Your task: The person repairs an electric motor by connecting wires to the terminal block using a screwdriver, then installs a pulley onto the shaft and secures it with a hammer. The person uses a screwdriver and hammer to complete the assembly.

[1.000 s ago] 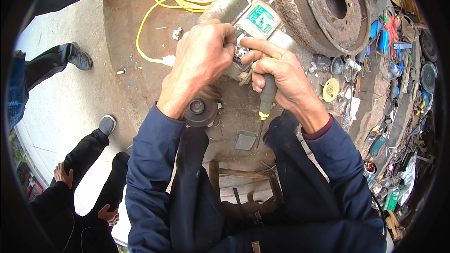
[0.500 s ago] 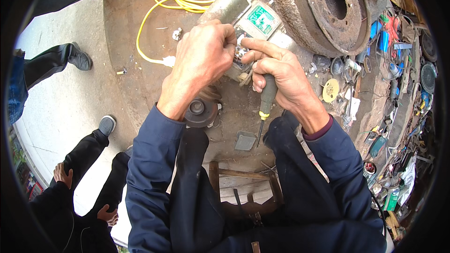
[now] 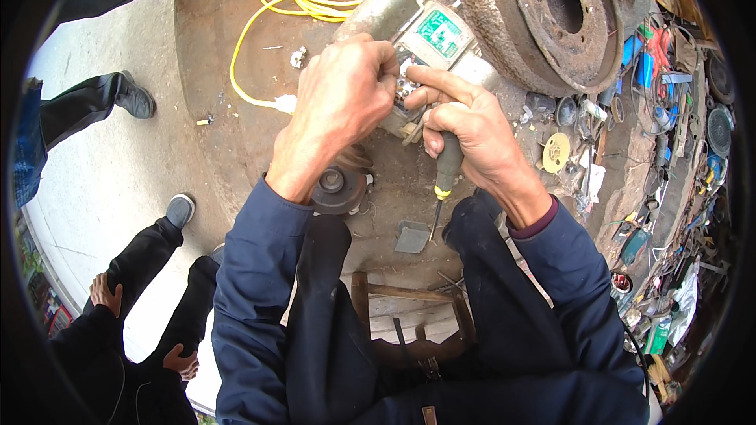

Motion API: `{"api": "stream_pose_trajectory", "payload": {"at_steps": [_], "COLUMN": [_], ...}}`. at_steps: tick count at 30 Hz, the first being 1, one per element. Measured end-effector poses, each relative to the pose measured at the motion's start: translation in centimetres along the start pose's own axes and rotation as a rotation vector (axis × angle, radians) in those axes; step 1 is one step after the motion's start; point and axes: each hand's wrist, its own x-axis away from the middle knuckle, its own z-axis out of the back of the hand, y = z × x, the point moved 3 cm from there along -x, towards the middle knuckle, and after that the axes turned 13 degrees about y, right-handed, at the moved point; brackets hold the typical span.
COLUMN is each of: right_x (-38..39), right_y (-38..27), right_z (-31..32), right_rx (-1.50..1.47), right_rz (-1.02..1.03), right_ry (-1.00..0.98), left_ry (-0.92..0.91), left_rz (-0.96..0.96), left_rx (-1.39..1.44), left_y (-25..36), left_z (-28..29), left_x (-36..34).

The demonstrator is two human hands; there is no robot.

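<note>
A grey metal motor with a green label plate lies on the ground in front of me, its small terminal box opened toward me. My left hand is closed at the left side of that box; its fingertips, and anything in them, are hidden. My right hand keeps a screwdriver against the palm, dark handle up and shaft pointing down toward me. Its index finger reaches into the box beside the terminals. Below the hands are a round dark metal part and a flat grey square cover.
A coiled yellow cable lies at the far left of the motor. A big rusty wheel rim stands at the far right. Scrap and loose parts crowd the right side, with a yellow disc nearest. Other people's legs and hands are on the left.
My right hand has shifted very slightly, and the screwdriver's tip has swung a little left and up. My left hand stays almost in place.
</note>
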Motion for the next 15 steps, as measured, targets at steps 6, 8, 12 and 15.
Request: {"api": "stream_pose_trajectory", "payload": {"at_steps": [6, 8, 12, 15], "right_x": [-0.18, -0.20, -0.19, -0.14], "right_y": [0.13, 0.16, 0.22, 0.18], "right_z": [0.06, 0.10, 0.11, 0.06], "right_rx": [0.017, 0.033, 0.026, 0.033], "right_rz": [0.009, 0.004, 0.003, 0.003], "right_ry": [0.005, 0.002, -0.003, 0.001], "left_ry": [0.007, 0.010, 0.008, 0.014], "left_rz": [0.009, 0.013, 0.011, 0.006], "left_rx": [0.024, 0.031, 0.039, 0.038], "left_y": [0.09, 0.13, 0.17, 0.12], "left_z": [0.00, 0.06, 0.05, 0.02], "left_x": [0.08, 0.09, 0.03, 0.03]}}
